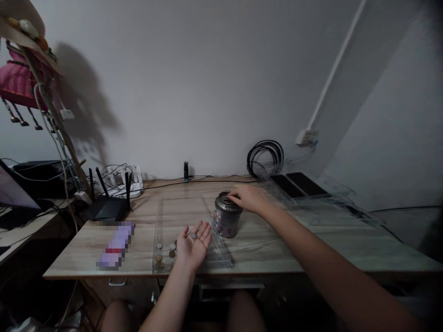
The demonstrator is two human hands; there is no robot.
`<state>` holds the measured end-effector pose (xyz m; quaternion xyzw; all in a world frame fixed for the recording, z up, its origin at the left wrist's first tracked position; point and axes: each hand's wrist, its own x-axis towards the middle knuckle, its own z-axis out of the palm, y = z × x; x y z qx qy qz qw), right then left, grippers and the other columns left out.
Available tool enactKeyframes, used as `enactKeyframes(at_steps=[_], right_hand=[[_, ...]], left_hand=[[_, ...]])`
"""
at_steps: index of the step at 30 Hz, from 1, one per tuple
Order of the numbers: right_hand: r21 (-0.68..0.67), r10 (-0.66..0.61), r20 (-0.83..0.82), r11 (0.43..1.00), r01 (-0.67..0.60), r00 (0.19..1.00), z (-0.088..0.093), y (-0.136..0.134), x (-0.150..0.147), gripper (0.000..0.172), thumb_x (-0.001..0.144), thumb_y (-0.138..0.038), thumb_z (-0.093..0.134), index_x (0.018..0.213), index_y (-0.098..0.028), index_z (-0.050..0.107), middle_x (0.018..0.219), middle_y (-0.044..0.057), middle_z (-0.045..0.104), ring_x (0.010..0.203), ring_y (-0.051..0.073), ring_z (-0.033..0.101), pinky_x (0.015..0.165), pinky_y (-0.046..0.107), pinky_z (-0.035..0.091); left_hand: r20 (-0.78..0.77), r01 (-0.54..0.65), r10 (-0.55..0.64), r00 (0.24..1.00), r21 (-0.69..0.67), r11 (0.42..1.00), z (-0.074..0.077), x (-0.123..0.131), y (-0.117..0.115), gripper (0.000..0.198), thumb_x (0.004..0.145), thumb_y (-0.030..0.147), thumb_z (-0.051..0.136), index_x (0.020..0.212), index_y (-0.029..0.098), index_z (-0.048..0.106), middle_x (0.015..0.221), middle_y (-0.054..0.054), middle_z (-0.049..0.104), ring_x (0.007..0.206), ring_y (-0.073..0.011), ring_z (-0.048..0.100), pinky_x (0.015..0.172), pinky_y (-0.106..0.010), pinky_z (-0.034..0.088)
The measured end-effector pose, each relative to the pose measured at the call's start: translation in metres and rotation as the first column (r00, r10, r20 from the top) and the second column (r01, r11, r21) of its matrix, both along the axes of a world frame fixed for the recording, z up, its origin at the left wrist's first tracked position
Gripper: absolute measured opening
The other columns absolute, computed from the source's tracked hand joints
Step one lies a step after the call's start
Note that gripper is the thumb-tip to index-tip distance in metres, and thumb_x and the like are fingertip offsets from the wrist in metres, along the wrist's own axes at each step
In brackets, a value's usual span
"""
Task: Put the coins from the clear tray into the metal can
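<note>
A round metal tin (pixel 226 223) with a lid stands upright on the desk, in front of me. My right hand (pixel 247 197) reaches over its top from the right, fingertips closed together at the lid (pixel 225 197); what they pinch, if anything, is hidden. My left hand (pixel 194 246) is palm up beside the tin, fingers loosely stretched, holding a silver coin (pixel 193 235) that rests on them. Left of that hand, several loose coins (pixel 172 253), silver and brownish, lie on a clear plastic tray (pixel 155 258).
A black router (pixel 109 207) and a blurred-out purple item (pixel 116 246) occupy the desk's left side. At the wall stand a small dark bottle (pixel 186 171) and a coil of black cable (pixel 265 157). Clear plastic panels with dark rectangles (pixel 299 184) lie at the right. The desk's front edge (pixel 104 277) runs before my knees.
</note>
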<state>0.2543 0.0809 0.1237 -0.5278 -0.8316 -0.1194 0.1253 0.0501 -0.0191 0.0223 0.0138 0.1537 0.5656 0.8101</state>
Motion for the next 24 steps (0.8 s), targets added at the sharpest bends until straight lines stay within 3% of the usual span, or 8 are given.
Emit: enactKeyframes(at_steps=[3,6,8,11,13,17,19,24], right_hand=[[0.083,0.101,-0.164,0.993,-0.088,0.981,-0.002,-0.034,-0.027,0.029,0.083,-0.031,0.040,0.095,-0.020,0.065,0.085,0.006,0.062,0.076,0.015,0.055,0.062,0.023,0.036],[0.003,0.365,-0.194,0.929,-0.371,0.911,-0.024,-0.077,-0.063,0.026,0.082,-0.030,0.043,0.095,-0.021,0.063,0.086,0.004,0.062,0.076,0.013,0.055,0.065,0.022,0.038],[-0.037,0.443,-0.164,0.890,-0.454,0.881,-0.041,-0.099,-0.083,0.024,0.081,-0.029,0.046,0.096,-0.020,0.062,0.089,0.005,0.062,0.078,0.014,0.055,0.067,0.023,0.039],[-0.040,0.458,-0.139,0.883,-0.467,0.878,-0.052,-0.111,-0.092,0.022,0.081,-0.022,0.044,0.093,-0.020,0.063,0.088,0.004,0.063,0.079,0.014,0.056,0.068,0.023,0.039],[-0.025,0.455,-0.126,0.887,-0.462,0.881,-0.044,-0.103,-0.084,0.023,0.082,-0.019,0.042,0.089,-0.020,0.063,0.082,0.004,0.064,0.076,0.014,0.056,0.066,0.023,0.038],[0.095,0.160,-0.171,0.985,-0.145,0.972,-0.008,-0.056,-0.044,0.027,0.084,-0.024,0.038,0.089,-0.019,0.064,0.085,0.006,0.065,0.077,0.015,0.057,0.064,0.023,0.038],[0.055,-0.001,-0.104,0.998,0.007,0.995,0.005,-0.031,-0.023,0.025,0.081,-0.025,0.042,0.087,-0.020,0.066,0.089,0.006,0.065,0.081,0.017,0.057,0.063,0.024,0.037],[-0.033,-0.034,0.086,0.999,0.037,0.996,0.005,-0.004,-0.003,0.024,0.077,-0.021,0.045,0.082,-0.022,0.069,0.088,0.007,0.067,0.082,0.020,0.057,0.062,0.025,0.037]], left_hand=[[0.010,-0.005,0.005,1.000,0.071,0.997,0.003,0.001,-0.001,0.037,0.081,0.034,0.037,0.099,0.008,0.057,0.108,-0.018,0.056,0.106,-0.0246,0.052,0.081,-0.034,0.044],[0.007,0.003,-0.004,1.000,0.124,0.992,0.007,0.000,-0.003,0.039,0.082,0.037,0.036,0.091,0.007,0.060,0.104,-0.017,0.058,0.103,-0.0223,0.052,0.086,-0.033,0.041],[-0.010,0.041,-0.040,0.999,0.145,0.989,0.011,0.001,-0.007,0.041,0.083,0.038,0.033,0.091,0.007,0.060,0.102,-0.015,0.059,0.103,-0.0211,0.053,0.089,-0.033,0.038],[-0.043,0.114,-0.107,0.993,0.209,0.971,0.016,0.002,-0.015,0.042,0.084,0.037,0.032,0.096,0.007,0.059,0.101,-0.014,0.060,0.102,-0.0199,0.052,0.091,-0.033,0.035],[-0.066,0.139,-0.125,0.990,0.266,0.954,0.019,0.002,-0.021,0.041,0.083,0.039,0.035,0.095,0.008,0.059,0.101,-0.014,0.060,0.101,-0.0192,0.053,0.091,-0.032,0.035],[-0.285,0.229,-0.145,0.947,0.287,0.930,0.026,-0.022,-0.021,0.042,0.079,0.042,0.044,0.103,0.009,0.057,0.115,-0.016,0.054,0.105,-0.0234,0.051,0.087,-0.034,0.036],[-0.536,0.178,-0.010,0.844,0.262,0.949,0.029,-0.047,-0.016,0.036,0.077,0.033,0.049,0.105,0.012,0.058,0.117,-0.014,0.054,0.101,-0.0231,0.053,0.083,-0.033,0.038],[-0.863,0.091,0.373,0.341,0.426,0.900,0.044,-0.113,-0.001,0.040,0.073,0.040,0.050,0.103,0.015,0.060,0.114,-0.011,0.058,0.104,-0.0221,0.052,0.087,-0.034,0.036]])
